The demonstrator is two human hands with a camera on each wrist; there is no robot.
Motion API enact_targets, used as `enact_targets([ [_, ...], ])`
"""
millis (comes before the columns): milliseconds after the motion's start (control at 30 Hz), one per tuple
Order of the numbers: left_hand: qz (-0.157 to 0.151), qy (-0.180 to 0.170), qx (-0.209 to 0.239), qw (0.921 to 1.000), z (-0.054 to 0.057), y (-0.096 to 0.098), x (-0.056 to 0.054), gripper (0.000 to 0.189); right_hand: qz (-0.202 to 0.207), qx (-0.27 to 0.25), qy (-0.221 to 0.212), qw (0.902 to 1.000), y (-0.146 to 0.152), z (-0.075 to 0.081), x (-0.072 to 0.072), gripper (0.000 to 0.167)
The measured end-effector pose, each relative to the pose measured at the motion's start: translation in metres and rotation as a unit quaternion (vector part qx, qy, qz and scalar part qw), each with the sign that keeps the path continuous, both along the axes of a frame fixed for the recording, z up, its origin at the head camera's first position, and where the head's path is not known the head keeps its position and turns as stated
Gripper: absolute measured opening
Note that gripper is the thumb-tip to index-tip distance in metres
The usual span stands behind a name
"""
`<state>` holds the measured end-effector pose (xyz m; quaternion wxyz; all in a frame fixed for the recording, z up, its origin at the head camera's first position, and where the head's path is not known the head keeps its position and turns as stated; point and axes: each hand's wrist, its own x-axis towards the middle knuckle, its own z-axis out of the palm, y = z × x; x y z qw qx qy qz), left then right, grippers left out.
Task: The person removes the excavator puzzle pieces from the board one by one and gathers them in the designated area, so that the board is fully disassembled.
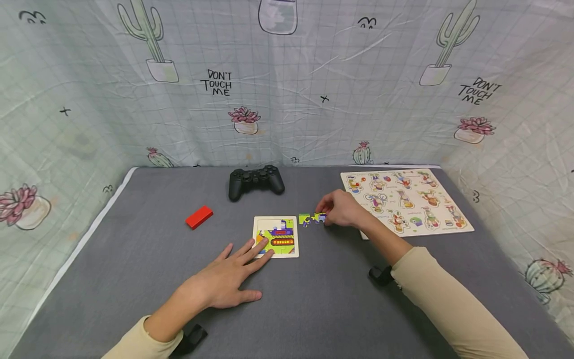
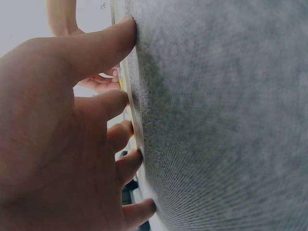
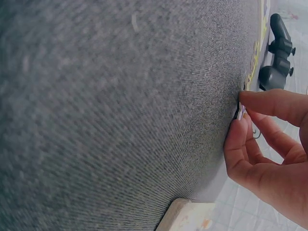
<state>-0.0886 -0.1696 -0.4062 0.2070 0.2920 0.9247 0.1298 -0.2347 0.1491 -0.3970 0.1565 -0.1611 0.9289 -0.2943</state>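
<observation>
One puzzle piece (image 1: 319, 217) in the right hand's (image 1: 343, 209) pinch

Black controller (image 1: 256, 181) near the back edge of the bench (image 1: 323, 309), red block (image 1: 199, 217) toward the left edge, picture board (image 1: 389, 192) by the back right corner, cactus-print cloth (image 1: 287, 114) behind

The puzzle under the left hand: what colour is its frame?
The puzzle frame is pale cream, clearest in the head view.
</observation>
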Motion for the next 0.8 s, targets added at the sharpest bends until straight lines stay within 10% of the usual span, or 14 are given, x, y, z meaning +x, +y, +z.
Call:
enact_targets([
  [800,0.002,0.001,-0.003,1.0,0.0012,-0.0005,0.0005,0.086,0.002,-0.008,-0.014,0.9999,0.002,-0.0011,0.0009,0.033],
])
